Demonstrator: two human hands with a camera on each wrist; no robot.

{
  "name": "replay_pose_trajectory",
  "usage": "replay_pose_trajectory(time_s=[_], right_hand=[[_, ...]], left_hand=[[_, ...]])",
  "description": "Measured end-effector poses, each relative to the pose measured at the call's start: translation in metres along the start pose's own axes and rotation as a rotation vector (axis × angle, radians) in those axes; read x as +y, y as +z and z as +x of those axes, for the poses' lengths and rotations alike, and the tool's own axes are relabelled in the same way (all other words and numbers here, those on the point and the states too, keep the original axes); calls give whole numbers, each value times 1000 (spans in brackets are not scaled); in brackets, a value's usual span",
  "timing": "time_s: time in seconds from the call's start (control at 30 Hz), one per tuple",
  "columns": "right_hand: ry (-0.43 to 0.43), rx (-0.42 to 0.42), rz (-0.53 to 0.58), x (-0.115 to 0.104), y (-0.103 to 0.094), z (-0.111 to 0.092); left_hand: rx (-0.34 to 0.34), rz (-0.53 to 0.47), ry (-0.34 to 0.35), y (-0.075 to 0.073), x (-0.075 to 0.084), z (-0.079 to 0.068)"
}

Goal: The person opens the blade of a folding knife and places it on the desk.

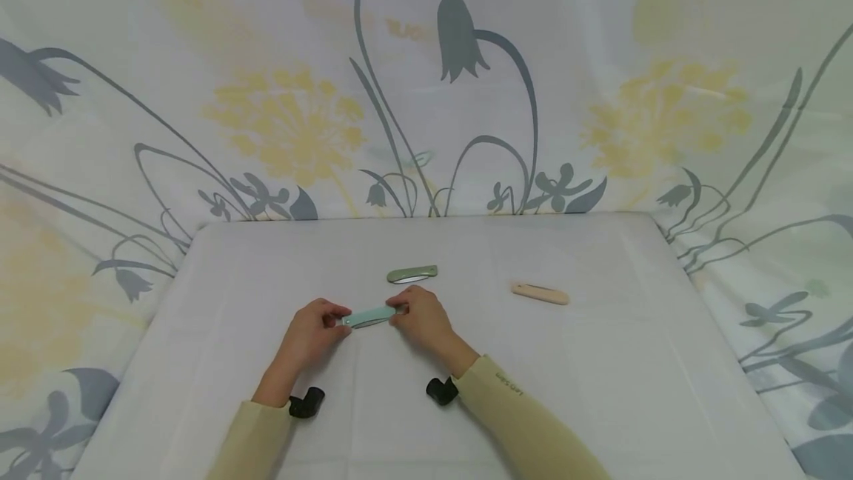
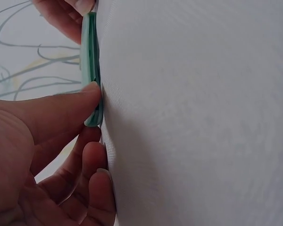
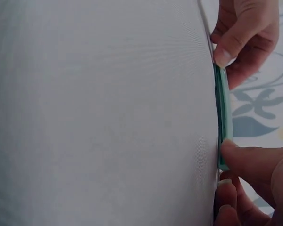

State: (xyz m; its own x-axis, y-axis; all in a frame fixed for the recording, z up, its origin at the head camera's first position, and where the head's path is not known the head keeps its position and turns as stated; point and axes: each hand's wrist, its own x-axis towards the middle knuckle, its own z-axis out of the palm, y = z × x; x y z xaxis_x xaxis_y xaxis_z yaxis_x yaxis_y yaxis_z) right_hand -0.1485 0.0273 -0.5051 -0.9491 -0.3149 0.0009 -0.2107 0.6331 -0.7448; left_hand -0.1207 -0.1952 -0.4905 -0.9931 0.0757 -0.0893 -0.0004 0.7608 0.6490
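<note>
A mint-green folding knife lies nearly crosswise between my two hands, close over the white tabletop, its blade folded along the handle. My left hand pinches its left end between thumb and fingers. At the opposite end, my right hand grips it the same way. The left wrist view shows the slotted edge of the knife with the left thumb pressed on it. From the right wrist, the same slotted side of the knife shows, the right thumb near its lower end.
Just beyond my right hand lies an olive-green folding knife with a strip of folded blade showing. A peach folding knife rests farther right. The white cloth-covered table ends at a flower-patterned curtain behind and at both sides.
</note>
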Motion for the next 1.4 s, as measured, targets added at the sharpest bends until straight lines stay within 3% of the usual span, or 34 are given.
replay_pose_trajectory(time_s=[0.2, 0.57, 0.93, 1.17, 1.4], right_hand=[[36, -2, -34, -2, 0, 0], [66, -14, 39, 0, -3, 4], [102, 2, 136, 0, -13, 0], [84, 85, 290, -4, -24, -5], [62, 77, 493, -11, -39, -13]], left_hand=[[15, 8, 23, 2, 2, 0], [-10, -31, -31, 4, 0, 2], [-3, -107, 6, 6, 8, 2], [-23, -222, 8, 14, 14, -2], [-47, -338, 31, 15, 23, -5]])
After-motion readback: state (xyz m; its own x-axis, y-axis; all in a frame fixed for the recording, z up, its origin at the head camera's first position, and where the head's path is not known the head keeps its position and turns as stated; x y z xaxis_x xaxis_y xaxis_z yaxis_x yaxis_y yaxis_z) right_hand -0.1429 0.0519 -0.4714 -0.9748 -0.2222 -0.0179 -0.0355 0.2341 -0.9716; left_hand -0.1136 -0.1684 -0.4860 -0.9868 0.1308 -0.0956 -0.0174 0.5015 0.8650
